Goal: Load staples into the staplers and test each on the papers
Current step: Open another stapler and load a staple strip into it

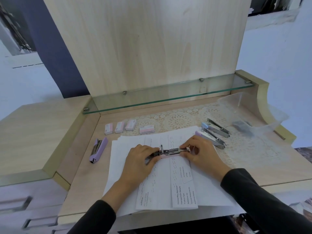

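Pink stapler (170, 152) is lying opened on the papers (211, 196). Left hand (140, 159) is gripping its 9 o'clock end; right hand (200, 152) is pinching its 3 o'clock end. Staple boxes (130, 127) are sitting at its 11 o'clock.

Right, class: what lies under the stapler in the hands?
Under the stapler lie printed slips on a stack of white sheets. The left hand and right hand hide its ends. The sheets hide the desk.

The pale wooden tabletop (81, 174) carries spread papers (211, 191), a lilac stapler (98, 150) to their left, and, behind them, a lace mat (177, 120) with small staple boxes (119, 127) at its edge.
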A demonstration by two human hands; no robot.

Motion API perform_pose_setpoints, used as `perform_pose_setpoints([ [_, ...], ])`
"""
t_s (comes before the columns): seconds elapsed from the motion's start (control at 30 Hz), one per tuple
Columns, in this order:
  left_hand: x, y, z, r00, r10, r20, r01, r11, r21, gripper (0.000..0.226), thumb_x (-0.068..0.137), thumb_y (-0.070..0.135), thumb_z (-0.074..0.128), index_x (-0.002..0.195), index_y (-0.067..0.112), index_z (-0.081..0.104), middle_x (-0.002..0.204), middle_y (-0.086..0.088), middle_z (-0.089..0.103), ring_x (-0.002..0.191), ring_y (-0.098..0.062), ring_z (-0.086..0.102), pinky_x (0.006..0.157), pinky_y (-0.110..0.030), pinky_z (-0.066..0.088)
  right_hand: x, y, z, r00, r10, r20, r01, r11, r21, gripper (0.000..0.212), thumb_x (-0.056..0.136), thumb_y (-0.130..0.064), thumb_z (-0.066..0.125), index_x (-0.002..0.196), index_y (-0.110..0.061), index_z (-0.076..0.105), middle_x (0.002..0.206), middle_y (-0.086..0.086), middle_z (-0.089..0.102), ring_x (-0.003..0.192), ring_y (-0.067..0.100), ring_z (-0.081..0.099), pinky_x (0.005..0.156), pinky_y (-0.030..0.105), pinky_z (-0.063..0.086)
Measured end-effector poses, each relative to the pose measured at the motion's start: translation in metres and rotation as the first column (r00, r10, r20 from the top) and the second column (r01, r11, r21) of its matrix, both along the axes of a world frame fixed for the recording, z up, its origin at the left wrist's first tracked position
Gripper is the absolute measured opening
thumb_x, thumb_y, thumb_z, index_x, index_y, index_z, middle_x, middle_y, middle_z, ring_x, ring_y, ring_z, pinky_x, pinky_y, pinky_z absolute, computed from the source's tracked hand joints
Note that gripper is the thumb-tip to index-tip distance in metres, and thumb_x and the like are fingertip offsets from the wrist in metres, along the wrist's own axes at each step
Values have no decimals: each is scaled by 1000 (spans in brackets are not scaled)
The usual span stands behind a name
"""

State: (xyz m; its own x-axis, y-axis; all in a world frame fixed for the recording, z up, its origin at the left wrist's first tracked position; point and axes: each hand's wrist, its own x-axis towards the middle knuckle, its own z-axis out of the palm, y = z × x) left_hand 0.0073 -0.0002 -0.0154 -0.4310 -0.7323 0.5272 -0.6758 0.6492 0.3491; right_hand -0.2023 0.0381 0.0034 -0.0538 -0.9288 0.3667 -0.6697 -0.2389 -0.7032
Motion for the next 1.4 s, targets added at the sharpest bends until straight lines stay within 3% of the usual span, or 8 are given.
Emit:
perform_pose_setpoints([
  [0.2,-1,0,-1,1000,18,26,-17,998,-55,37,81,44,51,95,16,71,79,4,67,77,-5,46,71,-17,27,-1,-1,-1,1000,-1,5,1,1000,5,11,68,-10,76,78,-12,71,68,-18,52,67,-3,52,107,10,14],
  [0.37,0,2,0,1000,18,9,-17,998,-52,35,80,42,51,92,15,72,78,3,68,77,-6,46,71,-18,28,1,2,0,999,11,34,-11,1000,10,16,67,-8,76,79,-16,71,69,-12,55,62,-2,51,96,21,31],
  [0.6,0,3,-2,999,-4,-35,2,997,-75,36,78,39,53,89,11,71,77,-1,69,77,-8,47,67,-23,38,0,3,0,999,2,33,0,998,-56,17,67,-4,75,71,-19,70,74,-12,64,68,17,57,113,28,20],
  [0.83,1,3,-1,999,4,-45,-7,997,-75,35,77,38,52,90,11,72,76,-1,68,75,-7,45,69,-17,33,-3,5,1,997,17,-71,-22,997,-70,19,71,-4,72,80,-21,75,79,-8,69,74,3,60,112,29,21],
  [0.97,2,4,-1,999,4,-41,-7,997,-75,35,78,37,52,90,12,72,77,0,68,77,-8,45,71,-19,33,-5,5,3,972,52,-228,-68,995,-66,19,71,-9,74,83,-23,75,85,2,65,76,13,53,93,33,40],
  [1.03,2,4,0,999,2,-39,-5,997,-76,32,77,36,56,89,12,72,77,0,68,77,-7,45,71,-17,32,0,5,9,959,67,-275,-89,994,-66,18,68,-10,76,81,-23,75,78,2,58,71,15,45,68,22,36],
  [1.17,3,4,-2,999,15,-32,-17,997,-75,25,73,32,65,88,13,72,76,1,67,76,-8,45,69,-16,32,19,2,12,931,102,-352,-133,989,-64,16,66,-10,76,78,-20,75,64,3,53,63,13,41,61,33,36],
  [1.4,4,5,-1,999,-3,-32,1,997,-74,32,77,38,54,89,14,71,76,3,66,76,-6,46,68,-19,35,25,-1,22,995,-77,-65,84,989,125,8,80,-18,66,77,-15,73,64,-13,42,57,3,42,93,16,24],
])
